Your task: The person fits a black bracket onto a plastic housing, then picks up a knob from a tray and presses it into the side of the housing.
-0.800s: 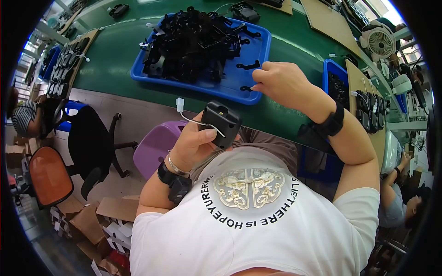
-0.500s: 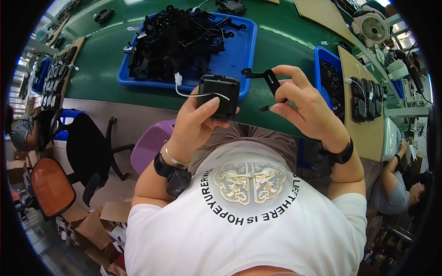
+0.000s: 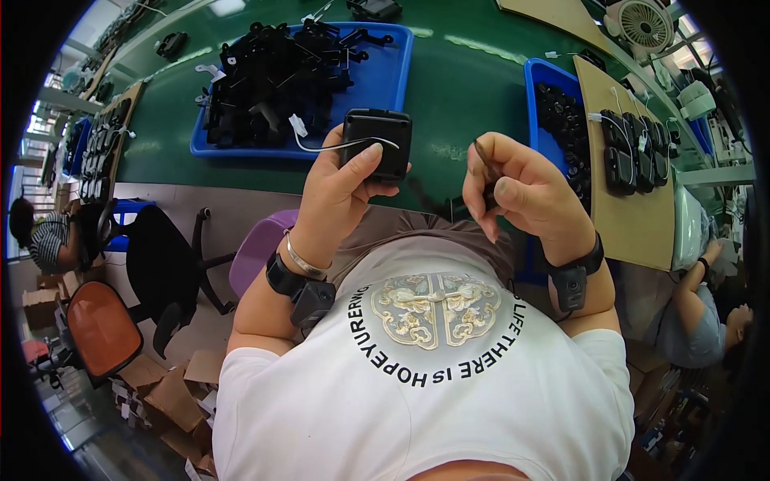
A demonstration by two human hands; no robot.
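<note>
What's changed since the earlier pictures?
The right hand took a black bracket, now blurred, from the blue tray and drew it back and rightward. The left hand moved forward. It still holds the black device with its white cable.

With twelve straight ahead of the worker (image 3: pixel 425 409), I see a tray (image 3: pixel 385 80) at eleven o'clock on the bench (image 3: pixel 457 88), brackets (image 3: pixel 269 88) heaped in the tray's left part. Between tray and worker, just short of twelve, a housing (image 3: pixel 377 132) is in the left hand (image 3: pixel 341 180). At one o'clock a second tray (image 3: pixel 532 104) holds small parts (image 3: pixel 564 124); right of it, at two, a board (image 3: pixel 642 228) carries several units (image 3: pixel 619 170). A stool (image 3: pixel 261 252) stands at ten, a swivel chair (image 3: pixel 152 260) beyond it, and cartons (image 3: pixel 172 398) on the floor at eight.
</note>
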